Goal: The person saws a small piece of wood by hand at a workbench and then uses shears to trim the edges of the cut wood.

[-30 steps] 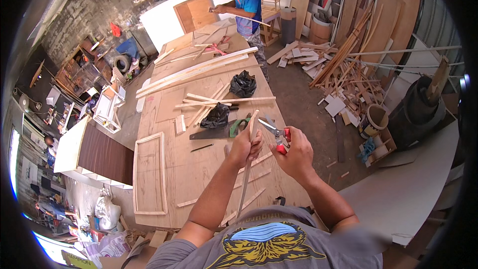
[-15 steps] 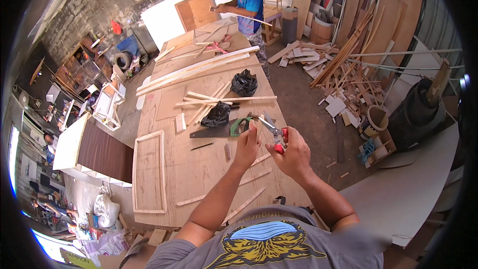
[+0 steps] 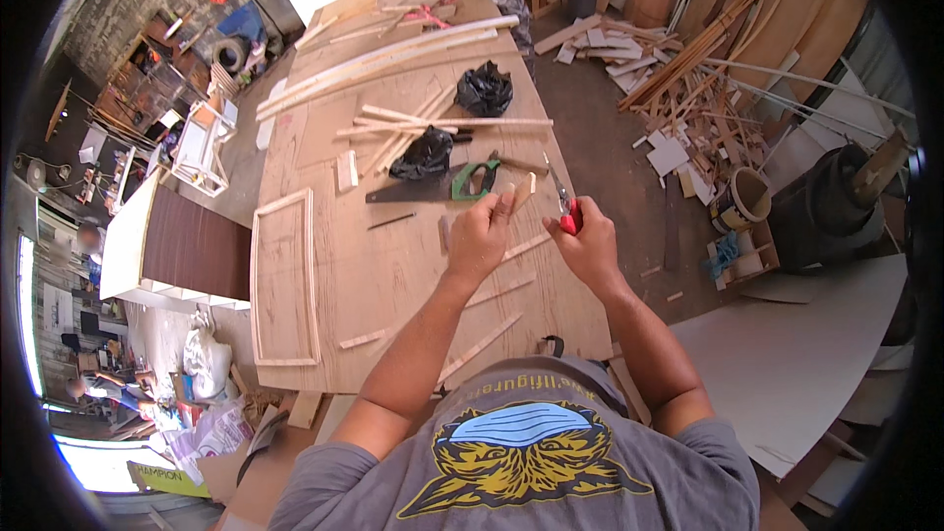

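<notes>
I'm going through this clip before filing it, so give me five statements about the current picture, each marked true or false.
1. The right hand holds red-handled snips. True.
2. The left hand grips the green-handled saw. False: it holds a wooden strip; the saw lies on the table.
3. Two black plastic bags lie on the table. True.
4. The rectangular wooden frame lies along the table's right edge. False: it lies along the left edge.
5. Wood offcuts are piled on the floor right of the table. True.
</notes>
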`<action>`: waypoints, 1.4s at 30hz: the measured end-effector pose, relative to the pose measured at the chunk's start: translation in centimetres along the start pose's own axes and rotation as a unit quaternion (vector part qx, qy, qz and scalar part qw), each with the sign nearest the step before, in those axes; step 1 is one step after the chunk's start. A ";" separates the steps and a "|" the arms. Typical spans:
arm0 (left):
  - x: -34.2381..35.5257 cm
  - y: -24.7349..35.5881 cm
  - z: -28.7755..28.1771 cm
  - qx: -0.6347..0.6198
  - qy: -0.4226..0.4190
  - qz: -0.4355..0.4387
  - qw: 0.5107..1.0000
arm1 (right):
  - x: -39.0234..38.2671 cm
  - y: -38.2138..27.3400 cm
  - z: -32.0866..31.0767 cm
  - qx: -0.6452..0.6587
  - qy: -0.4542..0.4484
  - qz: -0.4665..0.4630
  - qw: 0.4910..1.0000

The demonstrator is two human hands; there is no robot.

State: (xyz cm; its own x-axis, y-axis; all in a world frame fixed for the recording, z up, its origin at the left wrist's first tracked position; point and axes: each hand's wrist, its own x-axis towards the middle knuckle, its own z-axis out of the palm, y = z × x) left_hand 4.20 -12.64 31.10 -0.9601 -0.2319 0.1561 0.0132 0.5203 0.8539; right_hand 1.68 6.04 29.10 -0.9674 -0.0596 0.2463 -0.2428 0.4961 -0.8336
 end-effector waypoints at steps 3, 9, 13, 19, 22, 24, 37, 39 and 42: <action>-1.3 -6.3 1.5 0.114 -0.022 -0.021 0.993 | -0.4 2.7 1.2 -0.032 -0.049 0.083 0.995; -7.9 -19.1 6.7 0.185 -0.112 -0.148 0.965 | -2.4 9.9 4.4 -0.120 -0.162 0.158 0.967; -10.0 -22.1 7.9 0.245 -0.231 -0.226 0.914 | -3.3 13.1 6.2 -0.164 -0.191 0.184 0.950; -11.3 -26.9 10.0 0.311 -0.178 -0.090 0.929 | -2.6 12.7 5.6 -0.161 -0.205 0.209 0.943; -10.8 -27.9 9.9 0.351 -0.233 -0.050 0.906 | -2.1 12.4 5.3 -0.146 -0.198 0.211 0.946; -9.9 -28.3 10.2 0.350 -0.269 -0.066 0.895 | -2.0 12.1 5.0 -0.146 -0.190 0.215 0.947; -1.0 -12.3 2.0 0.096 -0.046 0.071 0.992 | 0.2 5.3 0.9 -0.053 -0.118 0.094 0.987; -0.2 -8.8 0.1 0.089 -0.035 0.084 0.992 | 1.0 2.7 -0.6 0.008 -0.069 0.045 0.997; 0.3 -5.8 -1.8 0.020 -0.023 0.104 0.994 | 1.4 -1.0 -2.6 0.005 -0.048 -0.029 0.998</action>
State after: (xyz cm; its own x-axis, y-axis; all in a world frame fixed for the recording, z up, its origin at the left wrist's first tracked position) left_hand 4.32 -17.26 27.08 -0.9492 -0.0791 0.3045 0.2030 0.5853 0.7850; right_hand 0.78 7.74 31.62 -0.9542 -0.1713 0.2452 -0.2982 0.4808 -0.8245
